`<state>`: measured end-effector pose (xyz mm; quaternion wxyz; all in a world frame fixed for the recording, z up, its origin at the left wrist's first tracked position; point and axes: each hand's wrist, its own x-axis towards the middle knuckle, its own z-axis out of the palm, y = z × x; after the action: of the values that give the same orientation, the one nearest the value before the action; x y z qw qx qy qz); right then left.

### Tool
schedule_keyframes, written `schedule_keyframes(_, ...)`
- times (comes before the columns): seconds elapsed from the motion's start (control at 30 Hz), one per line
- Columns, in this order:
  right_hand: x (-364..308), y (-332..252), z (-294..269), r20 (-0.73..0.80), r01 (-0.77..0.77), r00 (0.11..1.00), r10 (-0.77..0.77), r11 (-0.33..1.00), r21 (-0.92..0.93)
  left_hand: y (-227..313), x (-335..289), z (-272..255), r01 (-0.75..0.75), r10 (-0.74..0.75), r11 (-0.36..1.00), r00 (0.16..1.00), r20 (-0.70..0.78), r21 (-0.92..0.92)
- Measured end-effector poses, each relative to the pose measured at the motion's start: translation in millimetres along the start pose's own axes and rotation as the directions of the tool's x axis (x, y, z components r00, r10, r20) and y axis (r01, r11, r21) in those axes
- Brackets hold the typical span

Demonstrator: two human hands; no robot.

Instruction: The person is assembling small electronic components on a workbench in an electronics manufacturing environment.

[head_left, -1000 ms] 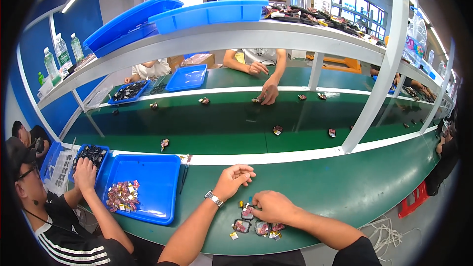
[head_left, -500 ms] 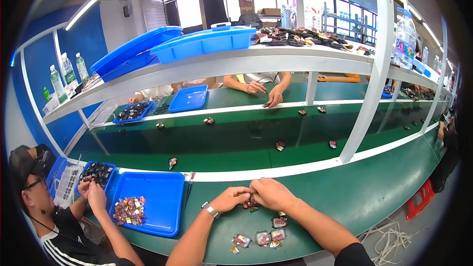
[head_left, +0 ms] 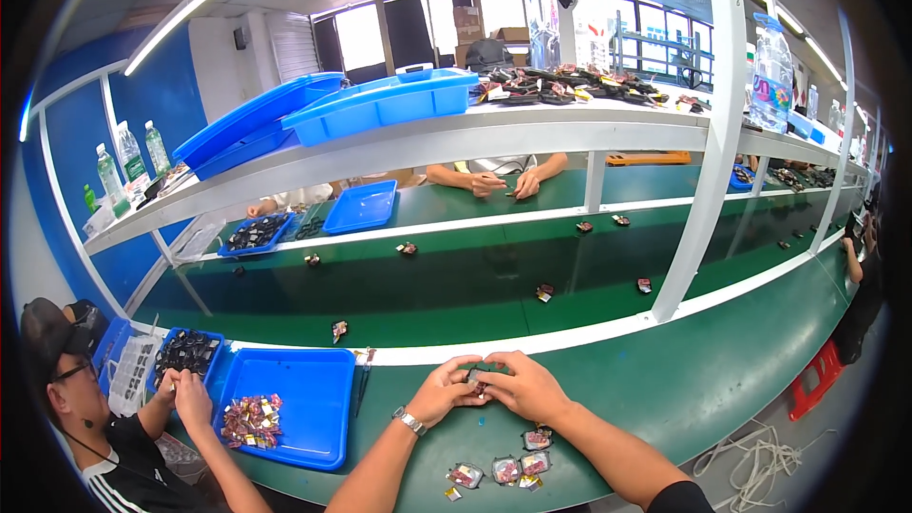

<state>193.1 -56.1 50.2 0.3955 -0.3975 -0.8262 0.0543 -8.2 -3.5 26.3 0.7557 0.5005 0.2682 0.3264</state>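
My left hand (head_left: 440,393), with a metal watch on its wrist, and my right hand (head_left: 523,388) meet over the green worktop. Between their fingertips they pinch a small electronic assembly with a dark frame (head_left: 476,377), partly covered by the fingers. A tiny blue-green bit (head_left: 482,421) lies on the worktop just below. Nearer to me rest several similar assemblies (head_left: 506,469), with dark rims, pale and reddish middles and yellow-silver tabs. One of them (head_left: 537,439) sits close to my right forearm.
To the left stands a blue tray (head_left: 328,408) with a heap of small reddish parts, tweezers (head_left: 363,385) beside it. A co-worker (head_left: 71,399) works there. Beyond a white rail, a green conveyor belt (head_left: 456,299) carries scattered assemblies. A white post (head_left: 701,190) and a loaded shelf (head_left: 456,128) rise ahead.
My fingers have shifted from a tight, overlapping grip to a fingertip hold, so more of the assembly shows. The head view has moved slightly. Across the belt, another person's hands have moved.
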Motion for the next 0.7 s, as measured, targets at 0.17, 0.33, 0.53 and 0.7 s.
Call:
schedule_keyframes(0.17,-2.8,7.9,2.2,0.040,-0.008,0.999,0.009,1.000,-0.019,3.2,-0.8,-1.0,0.086,-0.087,0.996,0.996,0.011,0.026)
schedule_keyframes(0.33,-1.9,7.8,-0.4,0.121,0.045,0.992,-0.041,0.999,-0.031,-8.7,1.8,-6.2,0.086,-0.088,0.993,0.996,0.019,0.083)
schedule_keyframes(0.53,-1.9,9.9,6.7,0.144,0.012,0.990,-0.012,1.000,0.000,-13.3,2.7,-4.8,0.044,-0.045,0.996,0.999,0.014,0.071)
schedule_keyframes(0.7,-1.2,4.1,10.7,0.067,-0.091,0.994,0.084,0.989,0.118,-9.4,2.3,-9.5,0.056,-0.055,0.998,0.995,0.080,-0.020)
